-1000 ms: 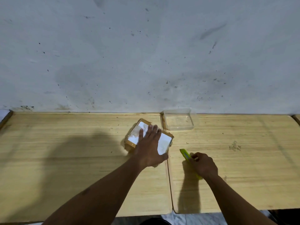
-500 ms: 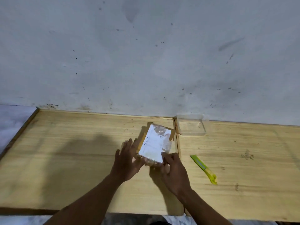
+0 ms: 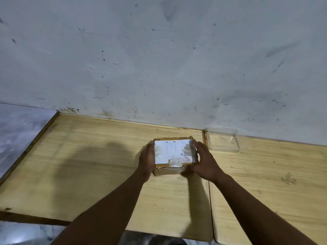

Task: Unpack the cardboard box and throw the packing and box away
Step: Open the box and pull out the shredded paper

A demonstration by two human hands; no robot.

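cardboard box (image 3: pixel 174 154) between both hands' fingers (image 3: pixel 199 147), on table (image 3: pixel 88 165)

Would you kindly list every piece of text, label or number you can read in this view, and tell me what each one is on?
White label on top of the cardboard box: dark print along its far edge and near its right side, too small and blurred to read.
Right wooden board: a dark scribble, illegible.
Clear plastic tray: no text visible.
Nothing legible elsewhere.

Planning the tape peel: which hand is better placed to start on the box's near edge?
Probably the right hand: its thumb already lies at the taped near edge of the cardboard box, while the left hand lies flat along the side, steadying.
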